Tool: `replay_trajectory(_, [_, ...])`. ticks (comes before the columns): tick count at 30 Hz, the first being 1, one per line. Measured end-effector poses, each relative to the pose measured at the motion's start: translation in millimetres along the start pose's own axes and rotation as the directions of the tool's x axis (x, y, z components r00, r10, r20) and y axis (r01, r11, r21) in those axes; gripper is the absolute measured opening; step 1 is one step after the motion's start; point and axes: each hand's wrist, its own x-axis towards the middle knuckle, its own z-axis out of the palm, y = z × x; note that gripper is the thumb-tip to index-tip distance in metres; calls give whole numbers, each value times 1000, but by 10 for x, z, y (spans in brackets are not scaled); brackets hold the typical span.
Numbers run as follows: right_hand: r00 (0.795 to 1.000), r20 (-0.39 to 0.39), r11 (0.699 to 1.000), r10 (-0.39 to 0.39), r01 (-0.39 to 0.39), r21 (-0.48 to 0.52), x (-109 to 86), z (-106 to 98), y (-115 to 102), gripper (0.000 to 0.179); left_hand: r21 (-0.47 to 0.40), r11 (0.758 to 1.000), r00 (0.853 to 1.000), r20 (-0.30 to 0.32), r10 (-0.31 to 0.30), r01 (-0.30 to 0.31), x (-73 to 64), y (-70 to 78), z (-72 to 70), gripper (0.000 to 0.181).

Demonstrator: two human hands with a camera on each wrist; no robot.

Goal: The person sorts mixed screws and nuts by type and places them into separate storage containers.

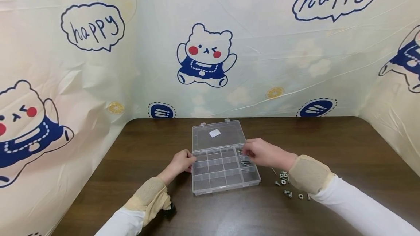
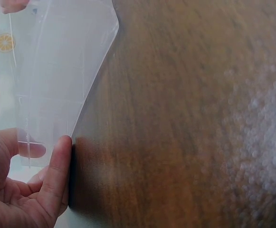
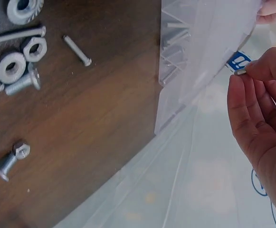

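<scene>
A clear plastic compartment box (image 1: 201,184) stands on the table with its lid (image 1: 201,137) tipped back. My left hand (image 1: 180,163) grips the box's left wall; in the left wrist view its thumb shows through the plastic and its fingers (image 2: 58,166) lie along the outside. Over the back right compartments, my right hand (image 1: 262,153) pinches a small metal screw (image 3: 241,72) between thumb and forefinger. Only the screw's end shows; the fingers hide the rest. Several thin screws (image 1: 245,163) lie in the right-hand column of compartments.
Right of the box, loose hardware lies on the wooden table (image 1: 137,192): a thin screw (image 3: 77,50), hex nuts (image 3: 34,49), washer-like rings (image 3: 11,68) and short bolts (image 1: 277,183). A small dark object (image 1: 169,211) sits beside the left wrist. A printed curtain (image 1: 262,54) hangs behind the table.
</scene>
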Motion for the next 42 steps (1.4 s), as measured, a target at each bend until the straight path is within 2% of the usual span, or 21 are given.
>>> replay_trajectory(5, [1000,14,1000,-25,25,-7,2,27,11,16,-5,1000,1000,3,7,-7,3,2,6,10])
replay_trajectory(20, [999,35,998,33,-31,-62,-137,-88,44,14,9,1000,1000,9,8,-8,-9,22,-11,10])
replay_trajectory(30, [993,79,991,83,-74,-110,-274,-174,105,14,-1,1000,1000,-1,1,-1,-6,19,-3,10])
replay_trajectory(42, [977,167,983,137,-113,-146,-489,-207,219,15,-7,1000,1000,3,-14,14,-3,20,-1,10])
